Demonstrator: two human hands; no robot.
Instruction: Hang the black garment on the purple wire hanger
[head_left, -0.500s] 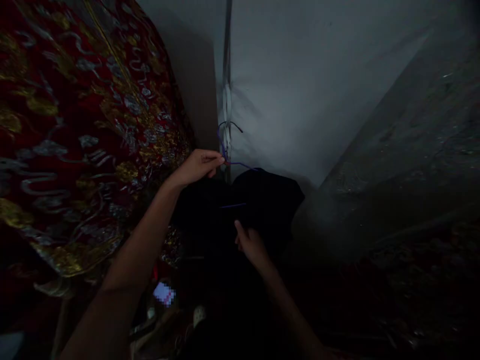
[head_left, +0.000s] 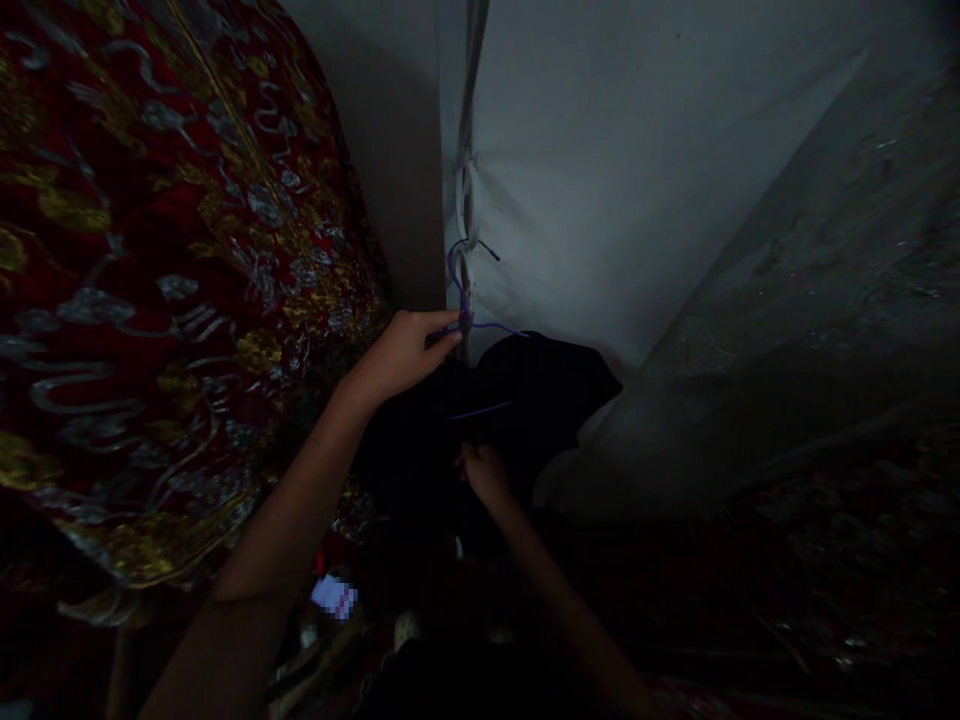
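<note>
While our left fingers [head_left: 441, 320] pinched the purple hanger [head_left: 495, 325] at its neck beside white rings [head_left: 474, 210], our right fingers [head_left: 469, 460] curled, hold unclear, by its black garment [head_left: 555, 378], which we judged soft, best lifted there.

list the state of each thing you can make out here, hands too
Purple hanger: hook up, beside the white rings; whether hooked on, unclear
Black garment: on the hanger, draped down
Left hand: pinching the hanger below its hook
Right hand: fingers curled, at the garment; grip unclear
White rings: linked in a vertical strand
Red cloth: draped, embroidery showing
</note>
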